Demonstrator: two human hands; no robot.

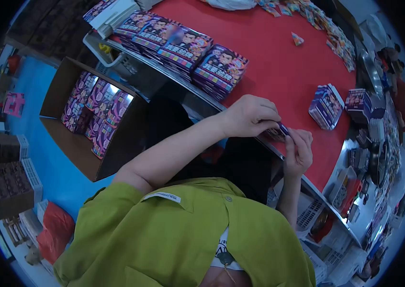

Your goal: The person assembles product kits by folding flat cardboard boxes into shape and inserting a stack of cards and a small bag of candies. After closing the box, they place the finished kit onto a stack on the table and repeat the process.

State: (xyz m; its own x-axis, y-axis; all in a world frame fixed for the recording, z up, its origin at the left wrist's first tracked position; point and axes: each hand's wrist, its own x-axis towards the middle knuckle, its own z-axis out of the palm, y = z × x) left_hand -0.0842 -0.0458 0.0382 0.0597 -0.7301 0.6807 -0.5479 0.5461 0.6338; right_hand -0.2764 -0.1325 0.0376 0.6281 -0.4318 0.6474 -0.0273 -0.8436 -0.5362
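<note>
My left hand (pixel 253 115) is at the table's near edge, its fingers pinched on one end of a small dark purple box (pixel 283 128). On the box's other end, the fingers and thumb of my right hand (pixel 299 151) are closed. Most of the box is hidden by my fingers; it lies edge-on and tilted. Left of my hands, stacks of printed purple boxes (pixel 220 67) stand along the edge of the red table (pixel 274 71). To their right is another small stack of flat boxes (pixel 327 106).
An open carton (pixel 71 148) with purple packs inside stands on the left, beside my left arm. Small wrapped packets (pixel 315 21) lie in a pile at the far side. More purple boxes (pixel 358 101) and a metal rim are at the right. White baskets (pixel 310 213) sit below the table.
</note>
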